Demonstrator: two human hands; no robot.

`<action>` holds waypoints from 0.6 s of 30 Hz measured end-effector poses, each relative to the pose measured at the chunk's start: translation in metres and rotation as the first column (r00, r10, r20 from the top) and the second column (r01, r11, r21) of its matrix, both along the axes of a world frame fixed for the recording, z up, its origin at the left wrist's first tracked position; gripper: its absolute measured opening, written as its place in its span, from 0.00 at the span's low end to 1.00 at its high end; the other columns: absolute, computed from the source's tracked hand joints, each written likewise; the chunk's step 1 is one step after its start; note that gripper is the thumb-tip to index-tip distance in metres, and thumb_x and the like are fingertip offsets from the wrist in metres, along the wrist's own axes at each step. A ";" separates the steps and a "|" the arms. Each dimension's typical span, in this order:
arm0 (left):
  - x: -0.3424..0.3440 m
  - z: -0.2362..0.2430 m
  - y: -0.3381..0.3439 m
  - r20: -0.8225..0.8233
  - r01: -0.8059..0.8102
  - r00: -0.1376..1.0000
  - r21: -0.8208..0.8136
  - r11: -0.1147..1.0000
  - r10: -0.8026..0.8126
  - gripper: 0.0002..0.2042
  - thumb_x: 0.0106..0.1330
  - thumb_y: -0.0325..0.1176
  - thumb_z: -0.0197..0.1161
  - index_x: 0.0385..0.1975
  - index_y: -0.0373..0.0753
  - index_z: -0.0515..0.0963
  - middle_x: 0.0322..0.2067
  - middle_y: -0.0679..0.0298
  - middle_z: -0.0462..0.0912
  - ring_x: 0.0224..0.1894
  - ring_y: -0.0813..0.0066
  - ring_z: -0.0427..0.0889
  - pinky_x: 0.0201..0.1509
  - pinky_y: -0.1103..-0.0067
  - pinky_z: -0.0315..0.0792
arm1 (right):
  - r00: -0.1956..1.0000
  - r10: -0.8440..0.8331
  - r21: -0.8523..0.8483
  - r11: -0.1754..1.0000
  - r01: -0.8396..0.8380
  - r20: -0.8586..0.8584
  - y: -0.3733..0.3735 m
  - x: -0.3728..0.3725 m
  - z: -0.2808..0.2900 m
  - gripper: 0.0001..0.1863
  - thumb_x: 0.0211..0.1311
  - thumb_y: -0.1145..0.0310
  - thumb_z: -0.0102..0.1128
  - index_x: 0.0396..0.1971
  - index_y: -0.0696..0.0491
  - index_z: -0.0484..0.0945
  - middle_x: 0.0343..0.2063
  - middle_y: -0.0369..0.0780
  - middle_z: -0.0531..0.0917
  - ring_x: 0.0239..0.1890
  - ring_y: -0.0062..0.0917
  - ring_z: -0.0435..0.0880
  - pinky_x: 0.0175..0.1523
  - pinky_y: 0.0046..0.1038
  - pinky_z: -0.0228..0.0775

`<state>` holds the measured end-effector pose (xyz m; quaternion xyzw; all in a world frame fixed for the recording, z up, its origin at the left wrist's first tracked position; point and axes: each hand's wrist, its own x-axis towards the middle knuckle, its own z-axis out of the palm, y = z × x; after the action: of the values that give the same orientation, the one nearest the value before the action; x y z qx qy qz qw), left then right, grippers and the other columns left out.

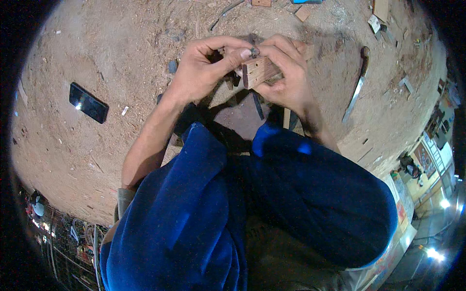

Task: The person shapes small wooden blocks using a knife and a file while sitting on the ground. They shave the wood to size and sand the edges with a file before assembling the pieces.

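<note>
Above the ground, beyond my knees, my right hand (286,68) is closed around a reddish-brown wooden block (257,71) with small holes along its face. Its dark end points toward my left hand. My left hand (201,68) pinches a small dark grey piece (254,52) between thumb and forefinger, right by the block's upper edge. What kind of piece it is cannot be made out. Whether it touches the block I cannot tell. Part of the block is hidden behind my right fingers.
A black phone (89,103) lies on the dusty ground at the left. On the right is a curved blade with a brown handle (359,83). Wood scraps (302,13) lie farther off. My blue-clad legs (194,203) fill the near middle.
</note>
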<state>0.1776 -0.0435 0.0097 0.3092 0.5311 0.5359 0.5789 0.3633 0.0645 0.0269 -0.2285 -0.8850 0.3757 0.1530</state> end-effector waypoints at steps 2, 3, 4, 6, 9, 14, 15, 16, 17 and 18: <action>0.000 -0.001 0.000 0.015 0.016 1.000 -0.038 0.999 -0.016 0.09 0.70 0.32 0.67 0.45 0.36 0.86 0.36 0.66 0.88 0.35 0.84 0.82 0.39 0.83 0.77 | 1.000 0.009 -0.054 0.998 -0.009 -0.002 0.002 0.002 -0.003 0.27 0.34 0.67 0.74 0.42 0.51 0.80 0.39 0.39 0.79 0.45 0.35 0.80 0.52 0.38 0.60; 0.001 0.000 0.000 0.022 0.008 1.000 -0.019 1.000 -0.007 0.09 0.70 0.32 0.67 0.45 0.36 0.86 0.35 0.66 0.88 0.34 0.85 0.82 0.38 0.84 0.77 | 1.000 0.018 -0.106 0.994 -0.019 -0.006 0.003 0.003 -0.004 0.26 0.34 0.66 0.74 0.40 0.51 0.79 0.39 0.39 0.79 0.44 0.35 0.79 0.53 0.38 0.58; 0.002 0.001 0.000 0.027 -0.002 1.000 0.000 1.000 0.002 0.09 0.70 0.32 0.67 0.45 0.36 0.86 0.34 0.67 0.88 0.34 0.85 0.82 0.38 0.84 0.77 | 1.000 0.018 -0.107 0.994 -0.019 -0.007 0.003 0.004 -0.003 0.26 0.34 0.66 0.74 0.40 0.51 0.79 0.39 0.39 0.79 0.44 0.35 0.79 0.53 0.38 0.58; 0.001 0.000 0.001 0.036 -0.010 0.999 -0.020 1.000 0.011 0.09 0.70 0.32 0.67 0.45 0.36 0.86 0.33 0.67 0.88 0.34 0.85 0.82 0.37 0.84 0.77 | 0.999 0.026 -0.089 0.996 -0.027 -0.019 0.003 0.006 0.000 0.23 0.35 0.66 0.73 0.38 0.52 0.78 0.38 0.40 0.79 0.44 0.37 0.79 0.53 0.39 0.58; -0.002 -0.007 -0.002 0.039 -0.034 0.999 -0.049 0.998 0.036 0.09 0.70 0.32 0.67 0.45 0.36 0.86 0.32 0.68 0.87 0.33 0.86 0.81 0.36 0.85 0.76 | 0.995 0.087 -0.135 0.988 -0.079 0.055 0.010 0.004 0.011 0.22 0.38 0.67 0.71 0.38 0.52 0.77 0.37 0.42 0.79 0.44 0.41 0.80 0.53 0.42 0.61; -0.004 -0.013 -0.002 0.033 -0.060 0.998 -0.070 0.996 0.062 0.09 0.70 0.33 0.67 0.44 0.36 0.86 0.30 0.69 0.86 0.31 0.87 0.79 0.34 0.85 0.75 | 0.950 0.066 -0.158 0.987 -0.018 0.306 0.025 0.018 0.008 0.20 0.41 0.68 0.68 0.39 0.54 0.77 0.37 0.45 0.80 0.43 0.46 0.80 0.54 0.44 0.65; -0.002 -0.015 -0.003 0.026 -0.091 0.995 -0.050 0.995 0.093 0.09 0.70 0.34 0.67 0.45 0.37 0.86 0.30 0.69 0.85 0.30 0.87 0.79 0.33 0.85 0.74 | 0.927 0.053 -0.018 0.999 -0.050 0.372 0.026 0.021 0.004 0.20 0.42 0.68 0.68 0.39 0.54 0.78 0.37 0.46 0.80 0.43 0.47 0.81 0.54 0.44 0.66; -0.001 -0.013 -0.002 0.022 -0.120 0.992 -0.028 0.992 0.120 0.10 0.71 0.34 0.67 0.45 0.37 0.86 0.29 0.70 0.85 0.30 0.87 0.78 0.32 0.85 0.74 | 0.953 0.070 -0.018 0.998 -0.067 0.294 0.027 0.026 0.004 0.20 0.44 0.68 0.67 0.41 0.54 0.77 0.36 0.47 0.81 0.42 0.46 0.81 0.53 0.42 0.67; -0.001 -0.011 0.000 0.023 -0.114 0.993 -0.027 0.993 0.115 0.10 0.71 0.34 0.67 0.45 0.37 0.86 0.29 0.70 0.85 0.30 0.87 0.78 0.32 0.85 0.74 | 0.953 0.064 -0.016 0.998 -0.062 0.295 0.026 0.028 0.006 0.20 0.44 0.68 0.67 0.41 0.54 0.77 0.36 0.47 0.81 0.42 0.46 0.81 0.53 0.42 0.67; -0.001 -0.008 0.002 0.032 -0.093 0.995 -0.049 0.995 0.094 0.10 0.71 0.34 0.67 0.44 0.37 0.86 0.30 0.70 0.85 0.30 0.87 0.79 0.32 0.85 0.74 | 0.967 -0.016 -0.056 0.998 0.031 0.253 0.024 0.029 0.008 0.20 0.47 0.67 0.71 0.41 0.55 0.77 0.35 0.45 0.80 0.40 0.41 0.80 0.49 0.39 0.69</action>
<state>0.1765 -0.0416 0.0021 0.2610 0.5474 0.5550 0.5694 0.3918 0.0885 0.0346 -0.2895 -0.8830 0.3676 0.0366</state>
